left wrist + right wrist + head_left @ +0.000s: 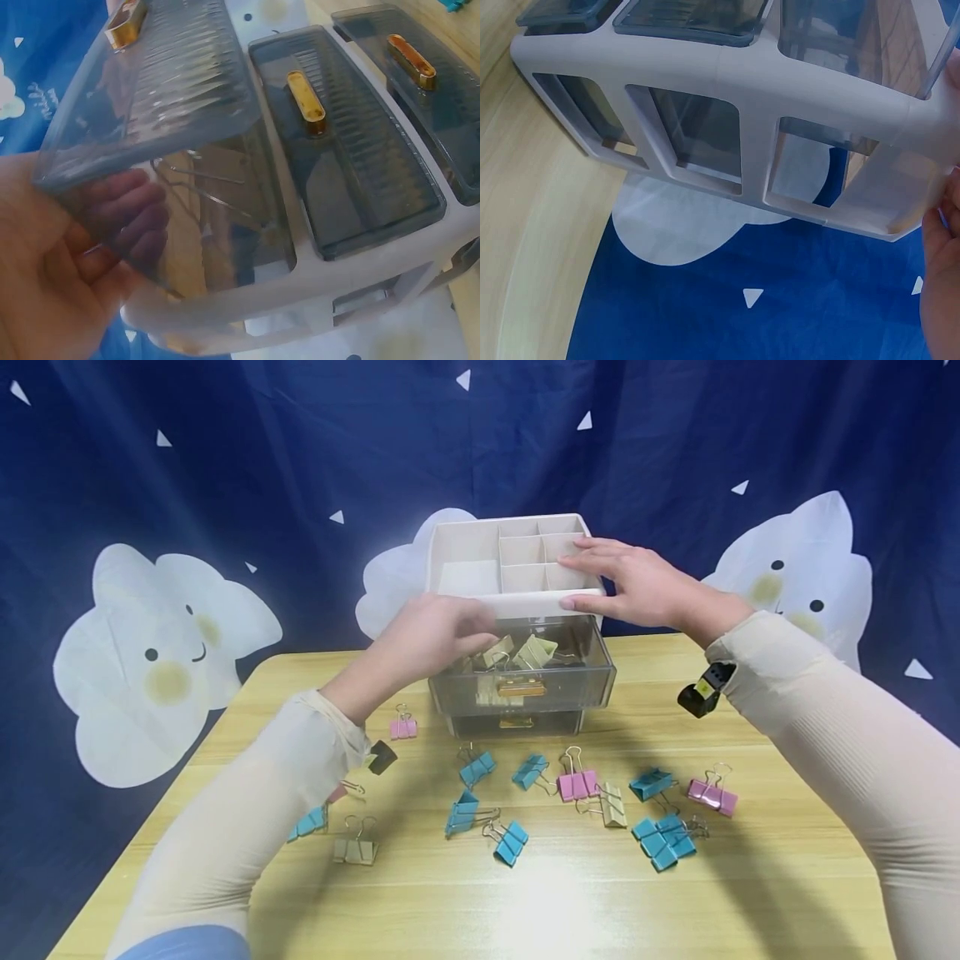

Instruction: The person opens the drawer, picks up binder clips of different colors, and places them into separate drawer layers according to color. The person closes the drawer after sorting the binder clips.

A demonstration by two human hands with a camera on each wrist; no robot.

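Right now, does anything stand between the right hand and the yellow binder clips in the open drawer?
Yes: the white top tray's front rim. The right hand is at the tray's right side; the yellow binder clips lie lower, in front, inside the open drawer. Nothing else visible intervenes.

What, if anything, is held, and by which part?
Right hand: resting, fingers extended, on the right end of the white organizer. Left hand: at the left side of the open drawer; any hold cannot be told.
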